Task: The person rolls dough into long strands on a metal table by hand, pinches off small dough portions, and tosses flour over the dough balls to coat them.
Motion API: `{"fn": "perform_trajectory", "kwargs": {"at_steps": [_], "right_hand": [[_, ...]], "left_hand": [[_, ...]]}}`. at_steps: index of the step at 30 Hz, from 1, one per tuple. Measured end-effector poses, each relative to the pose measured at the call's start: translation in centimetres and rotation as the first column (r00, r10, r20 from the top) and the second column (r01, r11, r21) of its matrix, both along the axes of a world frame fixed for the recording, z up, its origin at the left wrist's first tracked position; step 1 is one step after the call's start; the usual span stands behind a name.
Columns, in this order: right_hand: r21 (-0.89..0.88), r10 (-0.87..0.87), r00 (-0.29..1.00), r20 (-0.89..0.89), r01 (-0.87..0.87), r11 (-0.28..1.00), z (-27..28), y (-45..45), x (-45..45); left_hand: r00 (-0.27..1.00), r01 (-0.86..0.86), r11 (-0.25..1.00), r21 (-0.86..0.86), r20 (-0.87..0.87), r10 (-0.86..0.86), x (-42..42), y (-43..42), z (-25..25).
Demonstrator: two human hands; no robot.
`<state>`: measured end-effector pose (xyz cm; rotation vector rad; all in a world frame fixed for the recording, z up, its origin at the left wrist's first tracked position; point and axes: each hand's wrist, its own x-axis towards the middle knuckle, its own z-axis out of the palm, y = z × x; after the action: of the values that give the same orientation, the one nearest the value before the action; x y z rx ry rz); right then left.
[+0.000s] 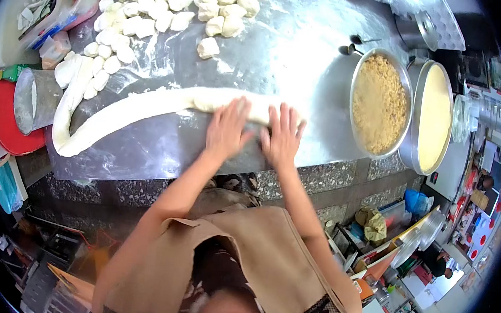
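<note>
A long rope of dough (141, 108) lies across the floured metal table, bending back on itself at its left end. Both palms rest on its right part. My left hand (227, 129) presses on the dough with fingers stretched out, slightly blurred. Close beside it, my right hand (282, 136) lies flat near the rope's right end, fingers spread. Many small dough pieces (150, 7) are heaped at the far left of the table, and a single dough piece (208, 48) sits apart from them, beyond the rope.
On the right stand a metal bowl of crumbly brown filling (381, 105) and a large pot with a pale yellow top (435, 119). Spoons (350, 49) lie by the bowl. A metal container (35, 102) and a red lid-like object (9, 120) are at the left edge.
</note>
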<state>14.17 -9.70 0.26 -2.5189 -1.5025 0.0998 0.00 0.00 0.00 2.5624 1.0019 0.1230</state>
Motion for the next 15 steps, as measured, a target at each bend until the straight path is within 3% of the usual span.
{"fn": "perform_trajectory", "kwargs": {"at_steps": [2,3,4,5,6,8,9,11,13,15], "right_hand": [[-0.09,-0.068,0.997,-0.042,0.064,0.994,2.4,2.5,0.5],[-0.213,-0.123,0.986,-0.109,0.098,0.972,3.9,11.7,6.8],[-0.081,-0.141,0.989,-0.052,0.136,0.987,1.9,12.6,8.4],[0.062,-0.164,0.986,-0.01,0.165,0.984,0.0,12.5,8.9],[0.044,-0.171,0.985,-0.013,0.171,0.984,0.4,10.7,8.7],[-0.079,0.069,0.997,0.029,-0.067,0.995,2.6,6.2,7.4],[0.069,0.038,0.998,0.059,-0.042,0.997,0.7,1.6,5.7],[-0.028,-0.031,1.0,0.003,0.031,0.999,-0.8,-5.8,2.4],[0.007,-0.046,0.998,0.042,0.046,0.999,-0.2,-4.8,2.8],[0.044,-0.108,0.991,0.085,0.104,0.994,-0.2,1.7,6.2]], "left_hand": [[0.99,-0.048,0.999,0.006,-0.132,0.048,0.7,1.5,2.0],[0.989,-0.106,0.982,0.156,-0.085,0.12,6.6,9.5,1.1],[0.989,-0.13,0.987,0.093,-0.057,0.136,7.1,10.2,1.5],[0.987,-0.152,0.987,0.042,-0.041,0.154,6.4,10.6,1.8],[0.988,-0.146,0.989,0.026,-0.049,0.147,5.3,9.3,1.6],[0.997,-0.065,0.986,0.156,0.058,0.057,1.9,6.2,1.3],[0.999,-0.039,0.991,0.128,0.032,0.035,-0.8,3.5,1.2],[1.0,-0.016,0.996,0.091,0.012,0.015,-3.6,0.7,1.5],[0.974,-0.047,0.991,0.122,-0.216,0.073,-4.2,0.4,1.2],[0.988,-0.074,0.977,0.2,-0.118,0.099,-1.3,4.7,0.2]]}}
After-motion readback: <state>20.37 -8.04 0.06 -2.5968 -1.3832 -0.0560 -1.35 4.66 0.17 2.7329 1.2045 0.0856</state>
